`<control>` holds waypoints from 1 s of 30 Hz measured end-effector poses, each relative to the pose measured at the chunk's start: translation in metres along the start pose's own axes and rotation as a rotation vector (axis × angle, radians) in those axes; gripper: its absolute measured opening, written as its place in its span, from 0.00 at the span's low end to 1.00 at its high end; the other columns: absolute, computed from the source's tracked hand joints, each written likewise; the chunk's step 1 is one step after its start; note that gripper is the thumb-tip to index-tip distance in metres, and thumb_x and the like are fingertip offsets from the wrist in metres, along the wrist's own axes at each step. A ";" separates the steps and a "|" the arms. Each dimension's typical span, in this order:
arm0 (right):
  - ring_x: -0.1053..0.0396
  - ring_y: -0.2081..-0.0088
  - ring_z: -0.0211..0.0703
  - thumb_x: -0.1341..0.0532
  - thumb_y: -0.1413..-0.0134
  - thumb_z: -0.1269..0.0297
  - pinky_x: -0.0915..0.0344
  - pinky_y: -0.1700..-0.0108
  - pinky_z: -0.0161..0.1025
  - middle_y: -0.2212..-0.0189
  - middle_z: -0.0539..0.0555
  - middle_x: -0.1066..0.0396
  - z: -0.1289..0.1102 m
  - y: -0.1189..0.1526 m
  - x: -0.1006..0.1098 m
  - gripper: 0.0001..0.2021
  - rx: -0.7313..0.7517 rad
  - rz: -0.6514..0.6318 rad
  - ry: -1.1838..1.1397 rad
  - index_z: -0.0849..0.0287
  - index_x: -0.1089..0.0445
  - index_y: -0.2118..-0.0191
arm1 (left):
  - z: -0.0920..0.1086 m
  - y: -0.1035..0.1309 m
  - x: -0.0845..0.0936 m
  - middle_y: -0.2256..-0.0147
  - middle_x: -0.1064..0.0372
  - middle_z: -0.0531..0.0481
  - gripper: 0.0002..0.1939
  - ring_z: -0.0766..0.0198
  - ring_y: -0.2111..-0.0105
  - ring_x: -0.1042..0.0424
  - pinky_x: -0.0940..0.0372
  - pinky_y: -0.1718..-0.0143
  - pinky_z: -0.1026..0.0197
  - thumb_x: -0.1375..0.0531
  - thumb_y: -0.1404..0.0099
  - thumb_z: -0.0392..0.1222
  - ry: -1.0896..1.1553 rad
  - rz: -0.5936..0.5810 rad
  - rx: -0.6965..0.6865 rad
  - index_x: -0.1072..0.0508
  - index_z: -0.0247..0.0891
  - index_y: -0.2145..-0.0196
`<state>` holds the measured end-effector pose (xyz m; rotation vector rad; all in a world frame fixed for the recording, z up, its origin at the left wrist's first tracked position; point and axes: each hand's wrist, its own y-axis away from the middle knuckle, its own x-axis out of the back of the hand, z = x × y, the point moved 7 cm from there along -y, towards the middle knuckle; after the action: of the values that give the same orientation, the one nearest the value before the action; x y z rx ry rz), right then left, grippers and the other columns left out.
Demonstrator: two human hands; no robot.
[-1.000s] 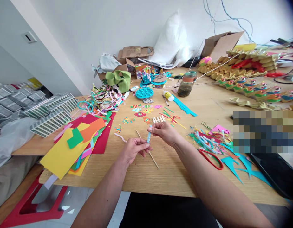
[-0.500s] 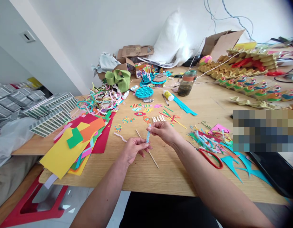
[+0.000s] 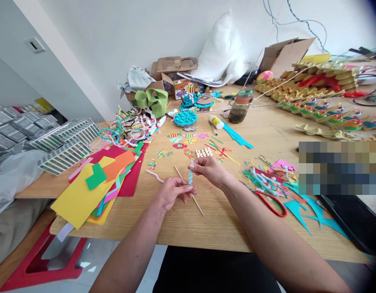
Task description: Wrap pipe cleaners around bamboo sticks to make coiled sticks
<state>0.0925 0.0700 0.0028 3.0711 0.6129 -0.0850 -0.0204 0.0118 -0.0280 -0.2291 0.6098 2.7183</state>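
A short light-blue coiled pipe cleaner stands upright between my two hands. My left hand pinches its lower end, and my right hand pinches its upper end. Beneath my left hand a thin wooden stick lies slantwise on the table, partly hidden by the fingers. A pale pink pipe cleaner rests to the left of the stick. Just beyond my right hand are small cream-coloured pieces in rows. Several paper fish lie farther back, beside small heaps of coloured paper bits.
Coloured paper sheets overhang the table's left front edge. Red-handled scissors and paper scraps lie at the right. Behind stand a glue bottle, a lidded jar, a blue egg-carton disc and egg trays.
Both hands keep their pinch on the light-blue pipe cleaner, with hardly any movement. Its coils look slightly shifted between the fingers.
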 end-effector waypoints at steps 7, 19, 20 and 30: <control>0.48 0.80 0.31 0.35 0.61 0.50 0.51 0.75 0.35 0.84 0.46 0.41 0.002 0.000 0.001 0.18 -0.014 -0.014 0.010 0.61 0.35 0.81 | -0.002 0.000 0.001 0.74 0.26 0.44 0.15 0.69 0.79 0.32 0.40 0.84 0.69 0.32 0.56 0.43 0.016 -0.022 0.025 0.27 0.29 0.74; 0.47 0.80 0.32 0.34 0.62 0.50 0.50 0.75 0.35 0.84 0.47 0.40 -0.002 0.001 0.003 0.18 -0.014 0.000 0.025 0.62 0.33 0.80 | -0.003 0.000 0.000 0.74 0.26 0.44 0.16 0.69 0.79 0.31 0.40 0.83 0.70 0.31 0.56 0.44 0.036 -0.033 0.034 0.28 0.30 0.73; 0.46 0.79 0.32 0.34 0.62 0.51 0.49 0.75 0.35 0.83 0.47 0.39 -0.003 0.001 0.002 0.17 -0.018 -0.005 0.019 0.62 0.32 0.80 | -0.003 0.001 0.000 0.74 0.26 0.44 0.16 0.69 0.79 0.31 0.40 0.83 0.70 0.32 0.56 0.44 0.037 -0.037 0.030 0.28 0.30 0.73; 0.41 0.77 0.33 0.40 0.54 0.45 0.45 0.73 0.34 0.78 0.52 0.33 -0.005 0.003 0.005 0.22 -0.077 0.083 -0.078 0.65 0.27 0.72 | -0.001 -0.001 0.002 0.73 0.26 0.43 0.15 0.69 0.78 0.31 0.39 0.83 0.70 0.33 0.52 0.44 0.081 -0.036 0.004 0.27 0.29 0.71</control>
<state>0.0986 0.0696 0.0076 2.9975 0.4728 -0.1749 -0.0219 0.0125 -0.0293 -0.3475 0.6269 2.6840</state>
